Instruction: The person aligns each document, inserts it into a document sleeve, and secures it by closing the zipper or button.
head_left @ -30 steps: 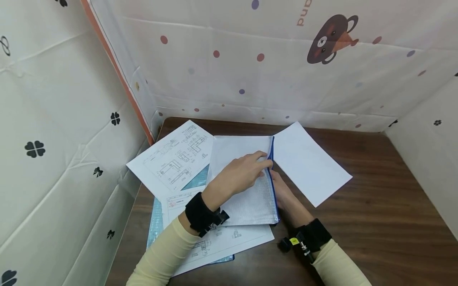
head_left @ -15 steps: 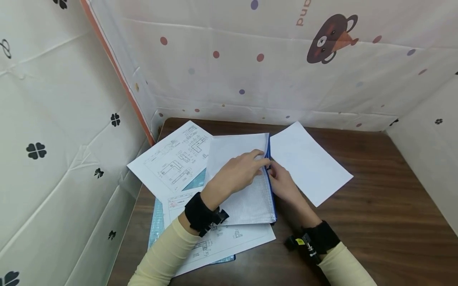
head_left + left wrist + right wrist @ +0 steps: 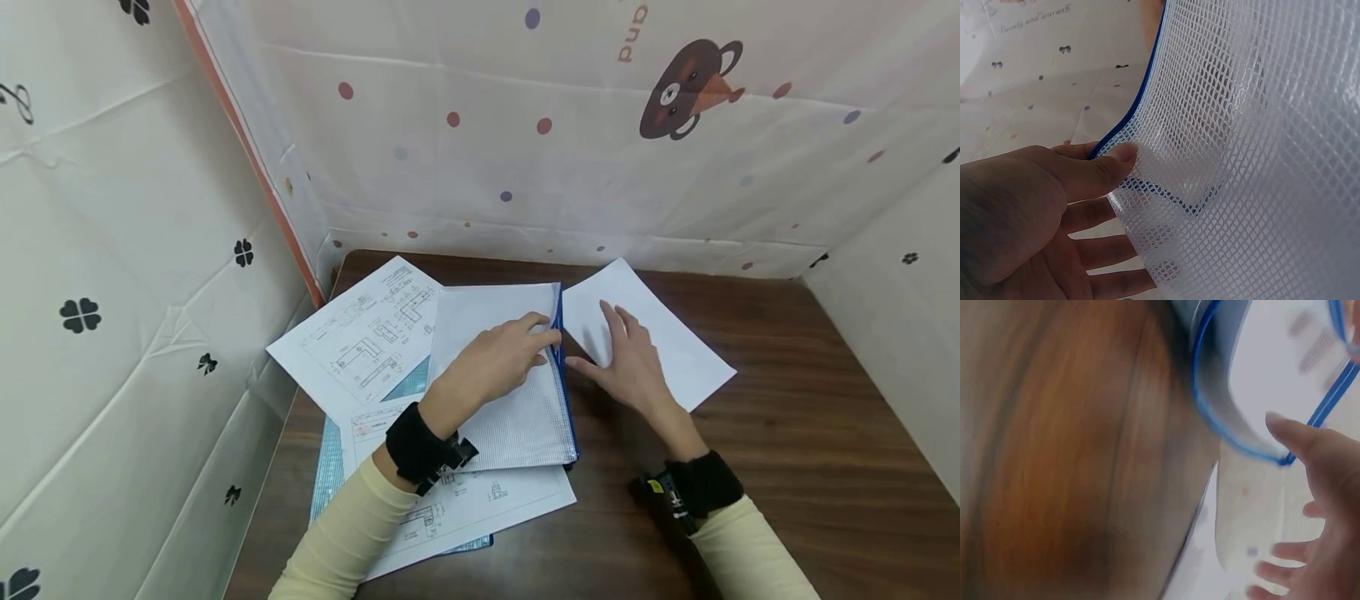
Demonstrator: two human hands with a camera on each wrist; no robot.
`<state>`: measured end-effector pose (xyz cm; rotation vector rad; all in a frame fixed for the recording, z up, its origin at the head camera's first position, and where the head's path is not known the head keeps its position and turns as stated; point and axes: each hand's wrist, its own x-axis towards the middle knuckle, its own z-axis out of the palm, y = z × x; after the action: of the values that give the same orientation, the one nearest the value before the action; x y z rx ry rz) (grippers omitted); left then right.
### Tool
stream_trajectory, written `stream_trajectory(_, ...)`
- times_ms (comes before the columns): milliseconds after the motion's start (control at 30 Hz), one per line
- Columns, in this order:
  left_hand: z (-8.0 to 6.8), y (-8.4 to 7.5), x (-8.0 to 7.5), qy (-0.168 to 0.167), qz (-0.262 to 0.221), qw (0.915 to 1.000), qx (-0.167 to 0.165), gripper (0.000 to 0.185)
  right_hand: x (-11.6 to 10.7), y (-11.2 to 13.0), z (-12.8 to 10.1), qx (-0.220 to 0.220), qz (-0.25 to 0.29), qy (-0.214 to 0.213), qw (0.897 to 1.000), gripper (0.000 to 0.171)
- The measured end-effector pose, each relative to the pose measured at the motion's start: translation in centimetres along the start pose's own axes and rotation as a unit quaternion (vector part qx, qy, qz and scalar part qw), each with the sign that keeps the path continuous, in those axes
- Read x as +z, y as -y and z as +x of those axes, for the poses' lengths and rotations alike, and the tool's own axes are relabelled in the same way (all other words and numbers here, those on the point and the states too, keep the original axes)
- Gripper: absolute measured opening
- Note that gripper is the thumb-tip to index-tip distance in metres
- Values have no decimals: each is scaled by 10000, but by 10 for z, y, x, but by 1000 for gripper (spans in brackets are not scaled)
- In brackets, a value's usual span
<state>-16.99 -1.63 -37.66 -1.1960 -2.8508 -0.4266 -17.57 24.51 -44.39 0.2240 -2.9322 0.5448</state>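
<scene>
A translucent mesh zip pouch [image 3: 517, 437] with blue edging lies across the papers. My left hand [image 3: 483, 367] grips its right edge near the far end. In the left wrist view, that hand's thumb [image 3: 1119, 159] presses the mesh, with the other fingers behind. Seen from the right wrist, the blue-edged mouth stands apart, with a white sheet [image 3: 1257, 369] inside. My right hand [image 3: 633, 367], fingers spread and holding nothing, is just right of the pouch mouth, over a blank white sheet [image 3: 693, 362].
Printed technical drawings [image 3: 375, 321] lie at the left, one at the back and another drawing sheet [image 3: 480, 521] at the front. Under them shows a second blue mesh pouch [image 3: 326, 467]. A patterned cloth wall [image 3: 450, 183] rises behind the brown wooden table [image 3: 787, 400].
My right hand has let go of the pouch edge and moved right, its fingers spreading over the blank sheet. My left hand keeps its grip; the pouch has shifted slightly left.
</scene>
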Motion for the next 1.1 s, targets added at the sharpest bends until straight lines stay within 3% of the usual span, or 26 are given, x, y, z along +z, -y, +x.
stream_trajectory(133, -1, 0, 0, -34, -1, 10000, 19, 37, -2, -17, 3, -24, -763, -177, 9969, 121)
stream_trajectory(333, -2, 0, 1, -51, -42, 10000, 13, 38, -7, -34, 3, -41, -1154, -145, 9932, 125)
stream_trajectory(867, 2, -1, 5, -32, 52, 10000, 42, 31, -27, -40, 4, -144, -1408, -171, 9898, 114)
stream_trajectory(1100, 2, -2, 10, 60, 58, 10000, 24, 33, -28, -43, 1, -170, -1519, 224, 9880, 114)
